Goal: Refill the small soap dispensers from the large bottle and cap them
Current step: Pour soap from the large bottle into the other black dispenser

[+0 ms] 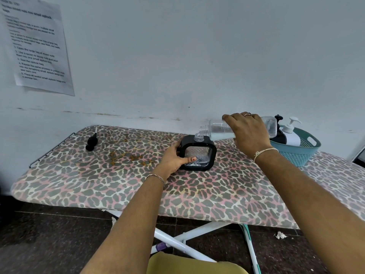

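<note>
A printed sheet [37, 46] hangs on the wall [197, 56] above a leopard-print ironing board [118, 184].

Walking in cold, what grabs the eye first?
The right hand tips a clear bottle over the open neck of a square black dispenser, which the left hand steadies mid-board. The leopard-print ironing board cover stands out too, with a teal basket of pump bottles at its far right.

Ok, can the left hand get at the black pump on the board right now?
Probably yes: the pump lies left of the left hand with only bare board between. But that hand grips the dispenser while the right hand holds the bottle tipped, so it must let go first.
</note>
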Action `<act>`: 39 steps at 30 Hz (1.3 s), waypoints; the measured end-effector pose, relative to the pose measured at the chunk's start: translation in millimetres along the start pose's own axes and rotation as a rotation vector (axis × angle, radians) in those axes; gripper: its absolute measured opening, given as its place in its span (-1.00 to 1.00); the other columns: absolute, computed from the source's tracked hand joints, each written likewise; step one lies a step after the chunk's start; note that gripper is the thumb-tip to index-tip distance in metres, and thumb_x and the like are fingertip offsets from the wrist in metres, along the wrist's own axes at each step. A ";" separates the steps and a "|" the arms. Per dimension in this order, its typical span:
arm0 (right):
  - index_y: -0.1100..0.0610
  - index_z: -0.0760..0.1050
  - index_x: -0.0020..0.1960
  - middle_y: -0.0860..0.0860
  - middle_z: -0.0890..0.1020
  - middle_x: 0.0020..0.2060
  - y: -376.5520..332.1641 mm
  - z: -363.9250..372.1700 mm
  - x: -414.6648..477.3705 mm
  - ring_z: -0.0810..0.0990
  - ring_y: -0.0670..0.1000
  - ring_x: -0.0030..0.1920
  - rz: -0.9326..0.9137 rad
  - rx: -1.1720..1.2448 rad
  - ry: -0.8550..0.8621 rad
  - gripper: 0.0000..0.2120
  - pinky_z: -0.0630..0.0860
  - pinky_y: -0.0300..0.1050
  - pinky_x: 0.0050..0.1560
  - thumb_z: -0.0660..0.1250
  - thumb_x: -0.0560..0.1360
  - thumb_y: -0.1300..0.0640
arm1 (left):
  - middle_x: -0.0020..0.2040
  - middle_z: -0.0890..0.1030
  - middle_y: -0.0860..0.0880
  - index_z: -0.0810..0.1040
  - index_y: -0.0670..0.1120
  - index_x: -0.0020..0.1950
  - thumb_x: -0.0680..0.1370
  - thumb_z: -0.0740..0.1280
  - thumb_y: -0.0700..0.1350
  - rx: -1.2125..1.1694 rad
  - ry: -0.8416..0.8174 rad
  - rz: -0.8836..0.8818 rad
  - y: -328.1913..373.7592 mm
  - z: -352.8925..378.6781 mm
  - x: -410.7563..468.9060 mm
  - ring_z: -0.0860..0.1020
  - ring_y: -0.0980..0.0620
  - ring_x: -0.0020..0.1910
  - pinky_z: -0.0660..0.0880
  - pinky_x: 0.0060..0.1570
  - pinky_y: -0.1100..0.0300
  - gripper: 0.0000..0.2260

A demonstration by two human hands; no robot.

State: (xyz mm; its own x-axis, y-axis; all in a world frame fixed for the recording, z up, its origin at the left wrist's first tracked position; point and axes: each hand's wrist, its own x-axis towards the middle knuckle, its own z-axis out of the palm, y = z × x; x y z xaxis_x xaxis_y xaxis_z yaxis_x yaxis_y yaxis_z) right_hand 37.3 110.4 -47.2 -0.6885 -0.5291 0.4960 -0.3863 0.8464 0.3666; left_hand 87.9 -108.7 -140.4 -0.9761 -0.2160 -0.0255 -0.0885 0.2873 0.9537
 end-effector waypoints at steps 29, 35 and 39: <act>0.04 0.34 0.36 0.05 0.61 0.10 -0.1 -0.2 1.5 0.56 0.15 0.09 -0.002 -0.013 0.007 -0.39 0.45 0.02 0.08 0.35 0.37 0.38 | 0.38 0.47 -0.09 0.27 -0.08 0.49 0.31 0.58 -0.13 -0.010 -0.008 -0.008 2.2 -0.1 -2.8 0.40 -0.08 0.38 0.33 0.40 -0.05 -0.18; 0.05 0.34 0.36 0.05 0.61 0.11 -0.4 -0.2 1.1 0.56 0.15 0.09 -0.001 -0.010 0.010 -0.41 0.45 0.02 0.07 0.35 0.39 0.38 | 0.39 0.45 -0.09 0.24 -0.08 0.51 0.32 0.57 -0.14 -0.012 -0.008 -0.007 2.2 -0.5 -2.9 0.38 -0.08 0.40 0.32 0.41 -0.02 -0.17; 0.06 0.35 0.36 0.07 0.61 0.11 -0.5 -0.3 0.9 0.56 0.17 0.09 0.000 -0.004 0.010 -0.42 0.45 0.04 0.07 0.34 0.40 0.38 | 0.37 0.47 -0.08 0.25 -0.06 0.50 0.30 0.58 -0.13 -0.014 -0.013 -0.010 1.0 -0.7 -2.3 0.40 -0.07 0.38 0.34 0.40 -0.05 -0.16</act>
State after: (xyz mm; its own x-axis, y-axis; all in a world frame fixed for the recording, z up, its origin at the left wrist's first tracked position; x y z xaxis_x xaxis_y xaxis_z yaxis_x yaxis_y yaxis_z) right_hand 36.9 109.5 -46.7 -0.6821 -0.5301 0.5037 -0.3841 0.8459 0.3700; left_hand 90.2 -108.6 -139.2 -0.9776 -0.2068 -0.0389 -0.0957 0.2718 0.9576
